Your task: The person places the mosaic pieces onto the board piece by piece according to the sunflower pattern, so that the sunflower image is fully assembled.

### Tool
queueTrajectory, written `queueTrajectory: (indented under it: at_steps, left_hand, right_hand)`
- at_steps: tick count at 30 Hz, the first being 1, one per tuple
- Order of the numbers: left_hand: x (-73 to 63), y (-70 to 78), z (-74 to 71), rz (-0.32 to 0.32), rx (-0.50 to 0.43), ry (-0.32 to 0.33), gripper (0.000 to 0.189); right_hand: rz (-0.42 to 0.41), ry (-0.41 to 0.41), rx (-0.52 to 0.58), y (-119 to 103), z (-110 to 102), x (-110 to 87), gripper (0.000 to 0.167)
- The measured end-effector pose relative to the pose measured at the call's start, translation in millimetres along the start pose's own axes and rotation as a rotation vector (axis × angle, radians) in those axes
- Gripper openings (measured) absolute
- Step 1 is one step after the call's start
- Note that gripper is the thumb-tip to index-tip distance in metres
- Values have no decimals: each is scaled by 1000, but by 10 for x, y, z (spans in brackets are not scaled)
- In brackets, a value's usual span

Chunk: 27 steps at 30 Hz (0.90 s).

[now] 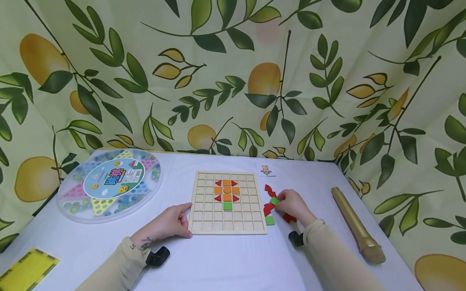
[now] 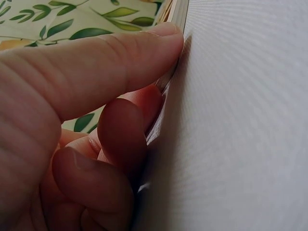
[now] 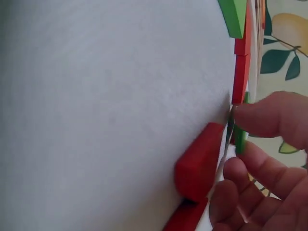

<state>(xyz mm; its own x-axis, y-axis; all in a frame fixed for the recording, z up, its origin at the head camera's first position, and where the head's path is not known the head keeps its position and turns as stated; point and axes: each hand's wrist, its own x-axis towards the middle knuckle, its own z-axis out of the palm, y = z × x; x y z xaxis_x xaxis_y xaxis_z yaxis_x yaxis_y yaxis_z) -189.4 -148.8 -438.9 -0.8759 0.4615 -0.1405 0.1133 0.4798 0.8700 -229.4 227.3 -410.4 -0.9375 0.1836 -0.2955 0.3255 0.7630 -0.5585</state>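
A square wooden grid board [image 1: 207, 222] lies on the table with orange, red and green tiles forming a pattern. At its left side, my left hand [image 1: 171, 221] touches the edge with index finger and thumb spread apart. The left wrist view shows the thumb against the board's edge [image 2: 179, 17], the other fingers bent below. Right of the board, my right hand [image 1: 294, 205] pinches a green square tile [image 1: 274, 201] between thumb and fingers. Around it lie loose red tiles [image 1: 268, 209] and another green tile [image 1: 270, 220]. Red tiles [image 3: 198, 163] also show close up in the right wrist view.
A small pattern card [image 1: 265, 169] lies behind the loose tiles. A round Chinese checkers box [image 1: 160, 188] stands at the left. A yellow rectangular item [image 1: 29, 268] is at front left, and a gold microphone [image 1: 358, 226] lies at the right. Patterned cloth [image 1: 225, 121] hangs behind.
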Motion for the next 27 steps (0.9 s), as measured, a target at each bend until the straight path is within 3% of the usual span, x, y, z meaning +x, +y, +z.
queueTrajectory:
  at_steps: [6, 13, 19, 27]
  left_hand:
    - [-16, 3, -9, -11, 23, 2, 99]
    - [-14, 14, -7, -5, 4, 0, 98]
    - [-7, 14, 3, -4, 3, 1, 98]
    - [-6, 13, -2, -1, 25, 1, 98]
  right_hand:
    - [-108, 33, 240, -129, 41, -85, 31]
    - [-212, -51, 399, -489, 379, -373, 28]
    - [-304, -147, 310, -630, 684, -509, 24]
    - [-380, -127, 101, -730, 839, -525, 21]
